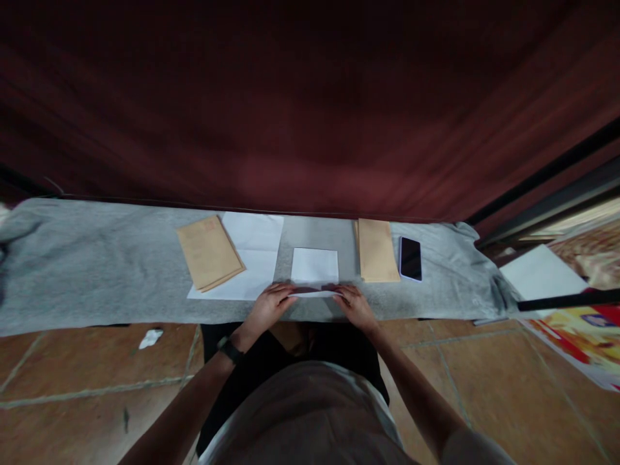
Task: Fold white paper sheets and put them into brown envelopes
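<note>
Gray cloth beneath paperwork, two hands on one sheet

Gray cloth (121, 258) covers the narrow table. Your left hand (270, 306) and right hand (357, 306) grasp opposite ends of a white paper (314, 294), just nearer you than a white rectangle (314, 265). Brown envelopes (210, 252) lie left, partly over a white sheet (254, 248); a phone (411, 259) lies right.

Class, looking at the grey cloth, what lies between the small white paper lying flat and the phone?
In the head view, a stack of brown envelopes lies between the small white paper and the phone.
</note>
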Available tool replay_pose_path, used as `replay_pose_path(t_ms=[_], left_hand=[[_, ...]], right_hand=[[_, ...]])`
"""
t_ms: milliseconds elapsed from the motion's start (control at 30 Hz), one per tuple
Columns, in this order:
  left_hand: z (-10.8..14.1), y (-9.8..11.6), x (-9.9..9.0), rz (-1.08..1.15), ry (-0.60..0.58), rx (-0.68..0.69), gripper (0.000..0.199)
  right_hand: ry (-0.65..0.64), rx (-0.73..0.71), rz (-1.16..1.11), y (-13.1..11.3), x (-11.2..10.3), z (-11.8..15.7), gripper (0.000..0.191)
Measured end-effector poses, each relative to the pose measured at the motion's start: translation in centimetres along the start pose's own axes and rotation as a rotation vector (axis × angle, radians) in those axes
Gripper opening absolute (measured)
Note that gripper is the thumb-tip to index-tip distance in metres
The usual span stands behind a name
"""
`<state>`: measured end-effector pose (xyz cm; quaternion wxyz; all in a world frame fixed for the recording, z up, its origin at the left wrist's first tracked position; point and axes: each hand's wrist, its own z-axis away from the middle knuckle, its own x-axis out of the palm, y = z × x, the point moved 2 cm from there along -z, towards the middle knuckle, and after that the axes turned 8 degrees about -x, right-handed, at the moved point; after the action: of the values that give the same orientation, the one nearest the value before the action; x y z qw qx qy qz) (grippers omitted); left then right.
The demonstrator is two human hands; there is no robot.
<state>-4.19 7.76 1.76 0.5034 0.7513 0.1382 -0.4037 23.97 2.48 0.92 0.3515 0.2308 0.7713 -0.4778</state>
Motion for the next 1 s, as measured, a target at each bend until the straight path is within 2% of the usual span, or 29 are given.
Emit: replay_pose_path(t_ms=[200, 433, 600, 1000], left_hand=[[-1.5, 0.4, 0.4, 0.076, 0.043, -0.274, 0.026], [-3.1, 1.3, 0.7, 0.034, 0.114, -0.433, 0.031], [-4.3, 1.9, 0.9, -0.139, 0.098, -0.589, 0.034], [-6.2, 3.1, 0.7, -0.407, -0.036, -0.737, 0.039]], right_hand=[[0.003, 0.214, 0.146, -0.1, 0.2, -1.7, 0.027], [-0.077, 0.488, 0.268, -0.2, 0.3, -4.1, 0.027], [-0.113, 0.546, 0.328, -0.2, 0.3, -5.3, 0.026], [-0.138, 0.602, 0.364, 0.0, 0.4, -6.4, 0.03]])
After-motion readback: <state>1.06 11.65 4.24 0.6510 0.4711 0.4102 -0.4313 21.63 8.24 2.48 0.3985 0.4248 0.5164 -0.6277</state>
